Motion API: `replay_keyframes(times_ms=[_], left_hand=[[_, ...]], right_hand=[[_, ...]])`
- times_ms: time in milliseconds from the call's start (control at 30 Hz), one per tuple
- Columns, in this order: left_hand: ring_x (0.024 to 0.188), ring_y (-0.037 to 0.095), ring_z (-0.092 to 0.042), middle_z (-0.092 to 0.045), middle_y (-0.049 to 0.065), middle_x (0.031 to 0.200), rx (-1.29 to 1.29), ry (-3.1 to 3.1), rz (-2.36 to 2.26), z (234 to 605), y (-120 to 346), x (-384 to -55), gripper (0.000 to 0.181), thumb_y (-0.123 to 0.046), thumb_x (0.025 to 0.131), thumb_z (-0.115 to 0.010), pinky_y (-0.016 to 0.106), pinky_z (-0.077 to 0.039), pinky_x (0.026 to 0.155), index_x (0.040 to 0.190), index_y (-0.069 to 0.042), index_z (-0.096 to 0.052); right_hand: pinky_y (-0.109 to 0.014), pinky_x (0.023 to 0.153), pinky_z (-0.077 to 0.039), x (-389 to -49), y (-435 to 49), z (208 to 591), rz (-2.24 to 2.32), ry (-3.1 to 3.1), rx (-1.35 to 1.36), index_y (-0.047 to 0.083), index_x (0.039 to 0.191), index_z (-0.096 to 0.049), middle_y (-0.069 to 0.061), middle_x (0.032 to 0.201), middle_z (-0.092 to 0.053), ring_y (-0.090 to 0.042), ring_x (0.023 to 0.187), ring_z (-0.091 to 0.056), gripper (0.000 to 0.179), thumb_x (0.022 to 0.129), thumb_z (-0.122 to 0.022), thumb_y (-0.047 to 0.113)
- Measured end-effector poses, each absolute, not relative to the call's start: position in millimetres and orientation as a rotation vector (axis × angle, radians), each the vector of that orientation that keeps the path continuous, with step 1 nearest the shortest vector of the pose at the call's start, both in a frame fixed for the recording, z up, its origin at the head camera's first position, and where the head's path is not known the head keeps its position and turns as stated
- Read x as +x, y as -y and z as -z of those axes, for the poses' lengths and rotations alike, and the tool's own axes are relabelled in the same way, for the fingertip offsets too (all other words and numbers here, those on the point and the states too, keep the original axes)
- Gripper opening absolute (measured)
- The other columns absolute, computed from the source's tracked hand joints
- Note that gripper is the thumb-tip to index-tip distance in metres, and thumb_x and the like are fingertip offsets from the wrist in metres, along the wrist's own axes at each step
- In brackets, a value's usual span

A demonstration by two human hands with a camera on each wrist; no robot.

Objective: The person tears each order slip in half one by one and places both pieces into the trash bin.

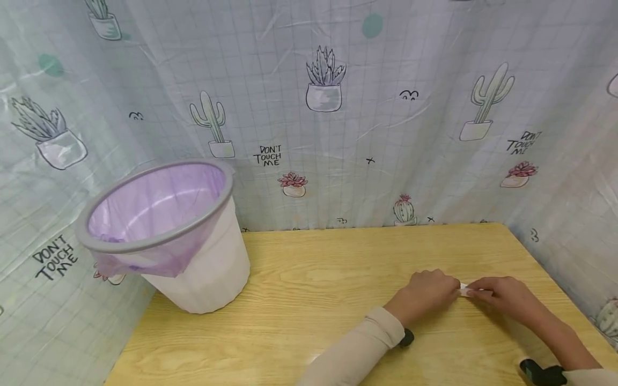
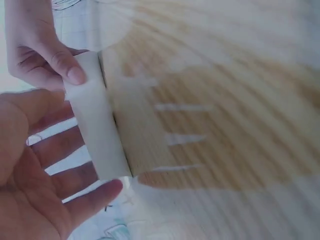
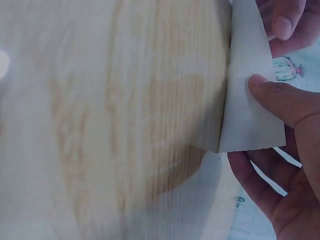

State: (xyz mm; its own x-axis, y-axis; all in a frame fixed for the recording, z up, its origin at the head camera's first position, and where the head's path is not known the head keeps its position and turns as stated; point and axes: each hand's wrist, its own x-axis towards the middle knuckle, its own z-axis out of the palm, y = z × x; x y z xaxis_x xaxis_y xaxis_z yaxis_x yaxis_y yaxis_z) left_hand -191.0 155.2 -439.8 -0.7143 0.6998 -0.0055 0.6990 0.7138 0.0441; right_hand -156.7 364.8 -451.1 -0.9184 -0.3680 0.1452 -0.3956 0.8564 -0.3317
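A small piece of white paper is between my two hands, low over the right part of the table. In the left wrist view it looks like a narrow strip standing on its long edge against the wood. My left hand holds its left part, fingers spread behind the sheet and thumb at its upper edge. My right hand pinches the other end, with the right thumb flat on the near face and the other fingers behind it.
A white bin with a grey rim and a purple liner stands at the table's left. The yellow wood-grain table reaches back to a curtain printed with cacti, which also hangs along both sides.
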Motion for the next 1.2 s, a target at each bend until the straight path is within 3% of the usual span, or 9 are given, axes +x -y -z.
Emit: replay_keyframes(times_ms=[133, 267, 533, 800, 1067, 1200], left_hand=[[0.079, 0.000, -0.062, -0.069, -0.021, 0.097, 1.213, -2.875, -0.148, 441.5, -145.6, -197.5, 0.024, -0.027, 0.105, -0.060, 0.021, -0.047, 0.056, 0.114, -0.044, -0.072], [0.079, -0.002, -0.059, -0.069, -0.021, 0.097, 1.251, -2.876, -0.297, 440.7, -133.6, -205.4, 0.023, -0.020, 0.103, -0.063, 0.016, -0.045, 0.059, 0.110, -0.038, -0.075], [0.084, -0.008, -0.056, -0.071, -0.021, 0.101, 1.135, -2.777, -0.723, 433.3, -115.1, -216.4, 0.019, -0.028, 0.104, -0.060, 0.007, -0.042, 0.070, 0.110, -0.029, -0.078], [0.079, -0.012, -0.057, -0.075, -0.011, 0.102, 1.101, -2.701, -0.993, 427.1, -99.6, -225.6, 0.020, -0.023, 0.103, -0.060, 0.004, -0.043, 0.065, 0.110, -0.018, -0.079], [0.072, -0.013, -0.052, -0.075, -0.010, 0.099, 1.095, -2.699, -1.073, 424.4, -90.5, -230.4, 0.020, -0.025, 0.103, -0.061, 0.005, -0.042, 0.062, 0.109, -0.017, -0.079], [0.072, -0.012, -0.052, -0.075, -0.011, 0.099, 1.074, -2.705, -1.095, 422.9, -85.7, -228.8, 0.020, -0.026, 0.102, -0.061, 0.005, -0.042, 0.062, 0.108, -0.018, -0.079]], right_hand=[[-0.027, 0.058, -0.048, -157.8, -360.7, 451.1, -0.593, 2.925, 0.588, 0.017, 0.095, -0.080, 0.004, 0.087, -0.075, 0.002, 0.068, -0.059, 0.007, 0.089, -0.078, 0.019], [-0.024, 0.056, -0.049, -158.0, -351.7, 450.9, -0.690, 2.779, 0.670, 0.017, 0.096, -0.080, 0.005, 0.088, -0.075, 0.005, 0.070, -0.060, 0.009, 0.088, -0.079, 0.013], [-0.024, 0.059, -0.053, -162.6, -330.1, 443.6, -0.639, 2.626, 0.697, 0.020, 0.096, -0.078, 0.008, 0.086, -0.075, -0.001, 0.072, -0.067, 0.013, 0.091, -0.076, 0.009], [-0.028, 0.062, -0.056, -171.8, -313.5, 430.1, -0.619, 2.569, 0.721, 0.017, 0.097, -0.078, 0.005, 0.088, -0.077, -0.010, 0.074, -0.071, 0.013, 0.089, -0.077, 0.007], [-0.028, 0.059, -0.055, -175.6, -303.0, 420.4, -0.609, 2.524, 0.745, 0.015, 0.096, -0.079, 0.002, 0.087, -0.077, -0.012, 0.069, -0.071, 0.013, 0.086, -0.079, 0.007], [-0.023, 0.062, -0.054, -175.8, -297.6, 419.7, -0.621, 2.500, 0.750, 0.015, 0.097, -0.080, 0.003, 0.088, -0.077, -0.012, 0.072, -0.072, 0.015, 0.085, -0.079, 0.005]])
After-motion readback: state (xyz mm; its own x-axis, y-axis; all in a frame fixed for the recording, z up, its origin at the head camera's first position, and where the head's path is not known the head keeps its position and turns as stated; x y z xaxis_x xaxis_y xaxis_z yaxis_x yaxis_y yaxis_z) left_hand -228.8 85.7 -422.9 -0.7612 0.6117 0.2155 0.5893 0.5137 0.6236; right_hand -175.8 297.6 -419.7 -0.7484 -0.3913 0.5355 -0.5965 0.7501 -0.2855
